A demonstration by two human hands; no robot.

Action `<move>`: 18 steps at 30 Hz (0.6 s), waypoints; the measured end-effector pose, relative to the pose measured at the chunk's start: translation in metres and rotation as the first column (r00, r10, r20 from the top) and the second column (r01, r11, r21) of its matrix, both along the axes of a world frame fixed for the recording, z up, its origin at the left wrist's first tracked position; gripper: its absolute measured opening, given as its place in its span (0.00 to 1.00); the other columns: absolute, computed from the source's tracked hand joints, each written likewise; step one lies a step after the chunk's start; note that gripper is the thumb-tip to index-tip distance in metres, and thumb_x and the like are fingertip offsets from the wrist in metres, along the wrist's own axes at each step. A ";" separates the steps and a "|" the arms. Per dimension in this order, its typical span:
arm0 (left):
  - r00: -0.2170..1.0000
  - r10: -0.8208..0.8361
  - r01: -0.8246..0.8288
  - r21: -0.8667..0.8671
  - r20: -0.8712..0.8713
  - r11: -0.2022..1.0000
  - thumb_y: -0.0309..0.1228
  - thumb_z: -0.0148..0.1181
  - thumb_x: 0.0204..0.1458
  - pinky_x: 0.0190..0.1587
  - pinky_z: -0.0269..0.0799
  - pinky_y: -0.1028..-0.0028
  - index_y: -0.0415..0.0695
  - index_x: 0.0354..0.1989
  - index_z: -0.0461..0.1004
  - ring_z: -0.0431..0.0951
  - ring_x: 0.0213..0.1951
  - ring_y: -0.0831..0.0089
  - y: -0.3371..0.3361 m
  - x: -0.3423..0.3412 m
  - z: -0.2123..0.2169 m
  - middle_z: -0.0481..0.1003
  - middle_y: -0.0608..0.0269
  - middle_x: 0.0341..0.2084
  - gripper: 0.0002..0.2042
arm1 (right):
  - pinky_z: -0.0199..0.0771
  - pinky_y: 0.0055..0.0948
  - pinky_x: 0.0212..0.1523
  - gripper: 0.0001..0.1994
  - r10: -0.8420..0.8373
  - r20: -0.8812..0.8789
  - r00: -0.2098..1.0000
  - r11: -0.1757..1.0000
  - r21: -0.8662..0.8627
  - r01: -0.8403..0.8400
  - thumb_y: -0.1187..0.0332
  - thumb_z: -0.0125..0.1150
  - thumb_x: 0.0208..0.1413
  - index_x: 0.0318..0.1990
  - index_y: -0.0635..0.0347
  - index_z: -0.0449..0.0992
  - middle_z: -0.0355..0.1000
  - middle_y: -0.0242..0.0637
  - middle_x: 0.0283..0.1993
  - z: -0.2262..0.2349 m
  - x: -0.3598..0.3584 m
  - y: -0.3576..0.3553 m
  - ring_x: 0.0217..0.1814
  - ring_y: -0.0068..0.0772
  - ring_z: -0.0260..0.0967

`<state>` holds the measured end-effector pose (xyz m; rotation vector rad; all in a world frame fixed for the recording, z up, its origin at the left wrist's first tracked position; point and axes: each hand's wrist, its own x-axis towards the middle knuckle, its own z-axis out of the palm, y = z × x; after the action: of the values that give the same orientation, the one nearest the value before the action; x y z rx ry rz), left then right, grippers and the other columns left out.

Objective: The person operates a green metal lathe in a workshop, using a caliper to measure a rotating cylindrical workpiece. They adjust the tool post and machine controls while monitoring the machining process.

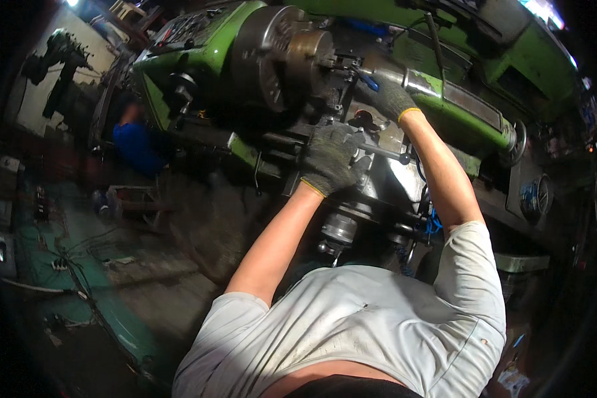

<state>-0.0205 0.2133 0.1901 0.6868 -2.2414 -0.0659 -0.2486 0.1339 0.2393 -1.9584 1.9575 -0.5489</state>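
My left hand (330, 159), in a dark grey knit glove with a yellow cuff, lies over the carriage of a green lathe (209, 50). Its fingers look spread, with the thumb apart; what is under the palm is hidden. Right beside it a metal lever with a dark ball knob (404, 159) sticks out to the right. Farther up, my gloved right hand (393, 99) is closed around a blue-handled tool (369, 82) in front of the tailstock (411, 81). The workpiece (310, 54), a brownish metal cylinder, sits in the large round chuck (262, 56) on the left.
The tailstock handwheel (521, 141) stands out at the right end. Below the carriage hangs a round metal handle hub (338, 229). A blue coiled hose (434, 222) dangles near my right arm. On the left are a blue cloth-like shape (138, 144) and cables (79, 282) across the floor.
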 end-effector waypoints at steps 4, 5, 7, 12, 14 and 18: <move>0.999 0.048 -0.047 -0.014 0.021 0.999 0.43 0.65 0.50 0.59 0.69 0.51 0.47 0.52 0.79 0.76 0.55 0.51 0.002 -0.001 -0.003 0.79 0.53 0.48 0.21 | 0.71 0.49 0.61 0.26 0.013 -0.102 0.995 0.999 -0.034 -0.017 0.47 0.55 0.68 0.59 0.60 0.74 0.74 0.58 0.59 -0.003 0.001 0.002 0.62 0.60 0.73; 0.999 0.047 -0.047 -0.013 0.016 0.999 0.43 0.65 0.50 0.59 0.69 0.51 0.47 0.52 0.79 0.76 0.55 0.52 0.002 -0.001 -0.004 0.79 0.53 0.48 0.22 | 0.71 0.49 0.61 0.26 0.026 -0.138 0.990 0.998 -0.059 -0.035 0.47 0.56 0.67 0.61 0.60 0.74 0.74 0.58 0.60 -0.002 0.001 0.006 0.62 0.59 0.73; 0.999 0.044 -0.044 -0.011 0.007 0.999 0.43 0.65 0.50 0.59 0.69 0.51 0.47 0.52 0.79 0.75 0.55 0.52 0.003 -0.001 -0.002 0.79 0.53 0.49 0.22 | 0.71 0.49 0.62 0.27 0.048 -0.066 0.997 0.984 -0.170 -0.058 0.48 0.57 0.67 0.62 0.59 0.74 0.74 0.58 0.60 -0.016 -0.004 0.003 0.62 0.60 0.73; 0.998 0.060 -0.060 -0.003 -0.001 0.998 0.44 0.65 0.50 0.59 0.68 0.51 0.47 0.53 0.79 0.75 0.55 0.52 0.004 0.002 -0.002 0.78 0.53 0.49 0.23 | 0.71 0.49 0.63 0.26 0.077 -0.074 0.994 0.982 -0.164 -0.088 0.49 0.57 0.67 0.64 0.58 0.73 0.74 0.57 0.60 -0.020 -0.002 0.002 0.62 0.60 0.72; 0.999 0.039 -0.039 -0.010 -0.008 0.999 0.43 0.65 0.50 0.59 0.68 0.51 0.47 0.53 0.79 0.75 0.54 0.52 0.004 -0.001 -0.002 0.78 0.53 0.49 0.22 | 0.71 0.49 0.63 0.26 0.049 -0.086 0.995 0.980 -0.188 -0.065 0.49 0.57 0.67 0.64 0.58 0.74 0.74 0.56 0.61 -0.035 -0.010 -0.005 0.63 0.60 0.72; 0.999 0.046 -0.046 -0.008 0.005 0.999 0.42 0.65 0.51 0.59 0.68 0.51 0.46 0.52 0.79 0.75 0.54 0.51 0.005 0.001 0.002 0.78 0.53 0.49 0.22 | 0.68 0.50 0.67 0.33 0.140 -0.086 0.986 0.986 -0.081 -0.147 0.43 0.54 0.68 0.69 0.57 0.65 0.64 0.61 0.69 -0.029 -0.009 -0.007 0.69 0.63 0.66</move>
<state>-0.0194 0.2182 0.1921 0.7349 -2.2288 -0.0330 -0.2571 0.1274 0.2103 -2.1868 1.8478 -0.5343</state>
